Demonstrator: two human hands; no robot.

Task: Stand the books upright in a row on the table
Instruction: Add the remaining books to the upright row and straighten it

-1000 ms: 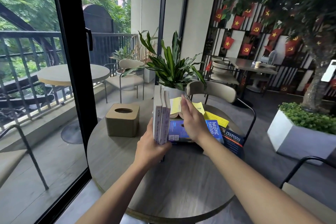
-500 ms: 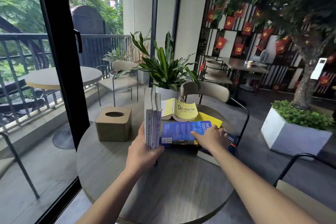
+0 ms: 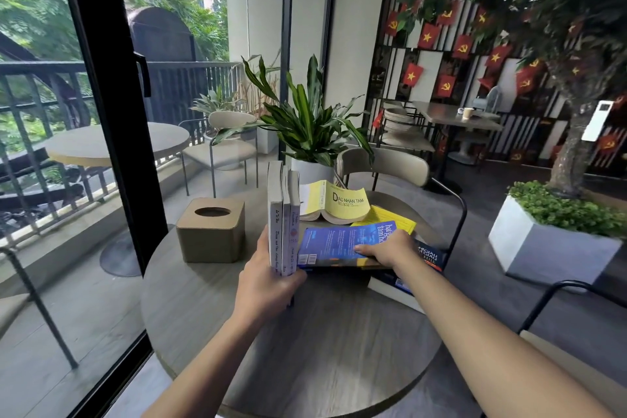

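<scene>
Three pale books (image 3: 283,214) stand upright together on the round grey table (image 3: 325,349), spines toward me. My left hand (image 3: 268,282) clamps their lower end, thumb on the left side. Just right of them a blue book (image 3: 339,243) lies flat on a small pile. My right hand (image 3: 386,249) grips its right edge, thumb on the cover. Under it show a yellow book (image 3: 390,215) and a dark blue book (image 3: 431,256). A yellow paperback (image 3: 342,202) with a curled cover lies behind.
A tan tissue box (image 3: 212,229) sits left of the upright books. A potted plant (image 3: 308,132) and a beige chair (image 3: 390,163) stand at the table's far side. A black door frame (image 3: 101,112) runs down the left. A white planter (image 3: 549,248) is on the right.
My right hand came down from above the pile and moved right onto the blue book's right edge, closing on it. My left hand kept hold of the standing books.
</scene>
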